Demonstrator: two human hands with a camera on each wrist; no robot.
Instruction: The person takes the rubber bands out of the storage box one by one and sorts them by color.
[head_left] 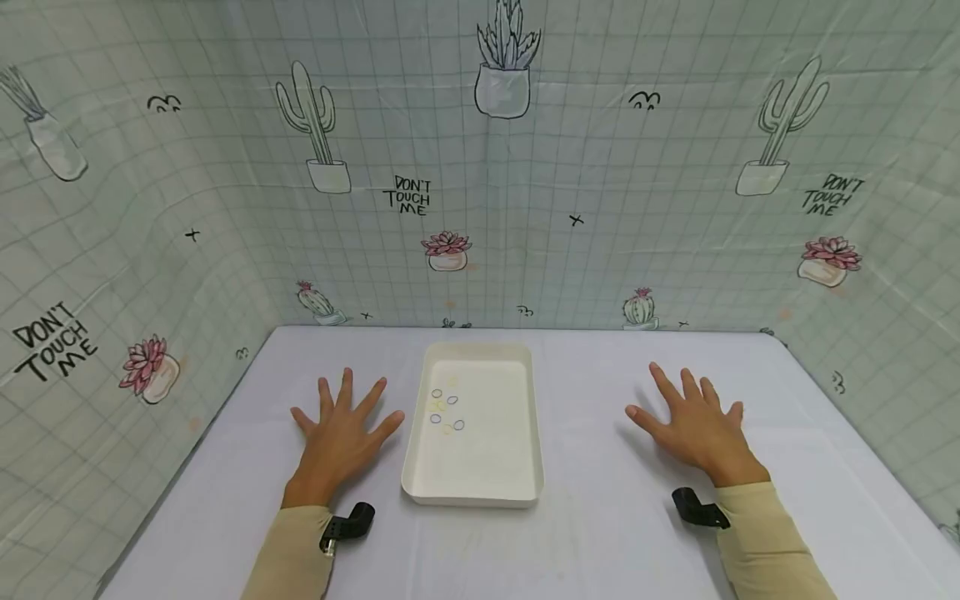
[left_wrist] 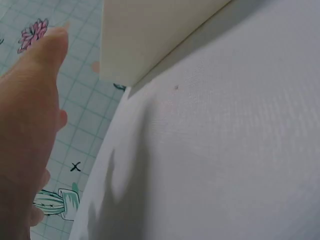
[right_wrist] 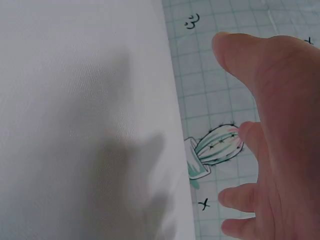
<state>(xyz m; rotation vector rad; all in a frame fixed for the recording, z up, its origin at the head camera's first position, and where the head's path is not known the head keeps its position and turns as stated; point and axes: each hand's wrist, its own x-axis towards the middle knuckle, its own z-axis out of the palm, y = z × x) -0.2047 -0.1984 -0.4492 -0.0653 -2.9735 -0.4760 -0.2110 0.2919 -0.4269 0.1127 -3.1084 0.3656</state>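
A shallow white rectangular tray (head_left: 495, 475) lies on the table between my two hands. Several small thin rings (head_left: 459, 425), some dark blue and some yellow, are scattered in its left half. My left hand (head_left: 341, 437) is spread just left of the tray, palm down, holding nothing. In the left wrist view its thumb (left_wrist: 47, 50) points up beside the tray's side wall (left_wrist: 150, 35). Farther off on the right, my right hand (head_left: 697, 429) is also spread with nothing in it. The right wrist view shows that hand (right_wrist: 285, 125) above the table, its shadow cast on the cloth.
White cloth covers the table (head_left: 600, 542). Grid-patterned curtains (head_left: 525, 167) with cactus drawings rise behind it and at both sides. Black wrist mounts stick out inward from the left sleeve (head_left: 292, 550) and the right sleeve (head_left: 772, 542).
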